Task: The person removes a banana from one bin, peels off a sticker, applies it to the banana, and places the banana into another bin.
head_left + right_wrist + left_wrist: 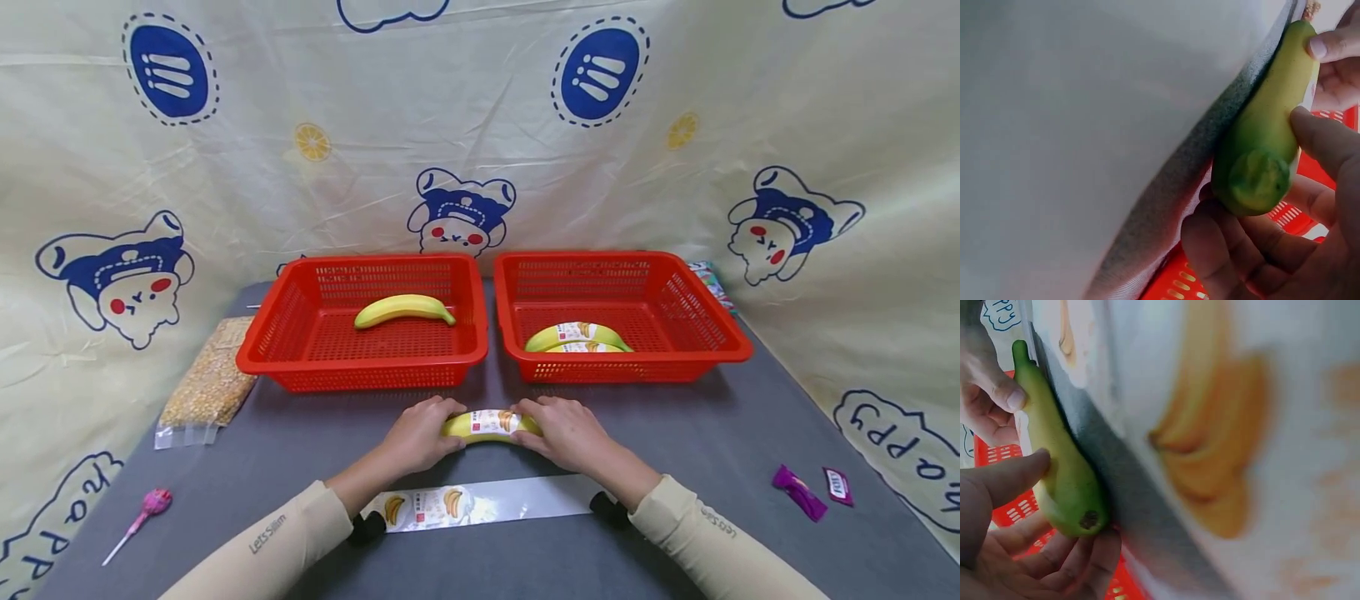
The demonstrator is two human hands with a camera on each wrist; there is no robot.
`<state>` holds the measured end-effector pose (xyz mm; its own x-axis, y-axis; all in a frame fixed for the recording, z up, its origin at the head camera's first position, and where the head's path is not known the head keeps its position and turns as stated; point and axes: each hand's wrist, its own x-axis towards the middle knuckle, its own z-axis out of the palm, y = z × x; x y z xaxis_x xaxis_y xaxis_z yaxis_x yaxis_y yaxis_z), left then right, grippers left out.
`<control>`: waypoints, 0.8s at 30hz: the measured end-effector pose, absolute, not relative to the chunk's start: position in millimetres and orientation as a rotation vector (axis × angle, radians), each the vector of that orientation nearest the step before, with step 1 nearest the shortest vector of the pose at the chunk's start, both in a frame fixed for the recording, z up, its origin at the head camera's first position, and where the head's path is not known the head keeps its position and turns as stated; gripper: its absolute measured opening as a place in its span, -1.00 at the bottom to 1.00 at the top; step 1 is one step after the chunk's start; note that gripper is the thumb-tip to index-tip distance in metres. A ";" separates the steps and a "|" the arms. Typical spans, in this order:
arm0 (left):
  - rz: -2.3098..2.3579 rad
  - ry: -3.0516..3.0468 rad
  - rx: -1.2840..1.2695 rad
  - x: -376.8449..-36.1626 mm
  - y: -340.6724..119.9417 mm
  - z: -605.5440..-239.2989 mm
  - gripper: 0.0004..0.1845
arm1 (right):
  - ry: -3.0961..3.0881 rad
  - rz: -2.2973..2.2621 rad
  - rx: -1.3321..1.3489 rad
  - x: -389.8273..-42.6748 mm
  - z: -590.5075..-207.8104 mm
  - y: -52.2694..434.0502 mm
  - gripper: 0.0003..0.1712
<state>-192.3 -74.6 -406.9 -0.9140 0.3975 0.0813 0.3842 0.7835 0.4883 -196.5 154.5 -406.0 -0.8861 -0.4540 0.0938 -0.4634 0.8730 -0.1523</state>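
- The labelled banana (491, 425) lies on the grey worktop (712, 442) at lower centre of the head view, in front of two red baskets.
- The left hand (420, 433) curls round one end, the right hand (566, 432) round the other; both grip it.
- The step looks like pressing the label down.
- The right basket (738, 342) holds labelled bananas (577, 337), the left basket (251, 354) a bare banana (403, 309); lifting it into the right one seems to need a steady hold.
- A label strip (480, 502) lies nearer the person.

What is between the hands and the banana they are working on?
Nothing. The left hand and right hand both already grip the labelled banana by its ends on the table, just in front of the two red baskets.
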 end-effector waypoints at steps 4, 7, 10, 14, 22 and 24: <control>0.963 2.877 0.506 -187.0 -82.2 -410.1 -0.59 | -2.998 0.300 0.731 -196.6 -406.8 154.8 -0.53; 1.044 2.871 0.477 -183.2 -86.3 -411.7 -0.63 | -2.997 0.318 0.733 -196.5 -407.2 154.7 -0.53; 1.067 2.874 0.467 -180.6 -89.7 -412.1 -0.66 | -3.003 0.334 0.730 -196.3 -407.3 152.8 -0.53; 1.066 2.873 0.450 -178.9 -92.6 -411.4 -0.68 | -3.023 0.361 0.719 -196.8 -406.9 149.9 -0.53; 1.064 2.856 0.446 -179.8 -92.9 -411.5 -0.68 | -3.099 0.738 0.614 -198.3 -401.8 164.3 -0.51; 1.063 2.859 0.439 -180.3 -93.4 -411.6 -0.68 | -3.079 0.889 0.565 -198.8 -399.5 172.1 -0.50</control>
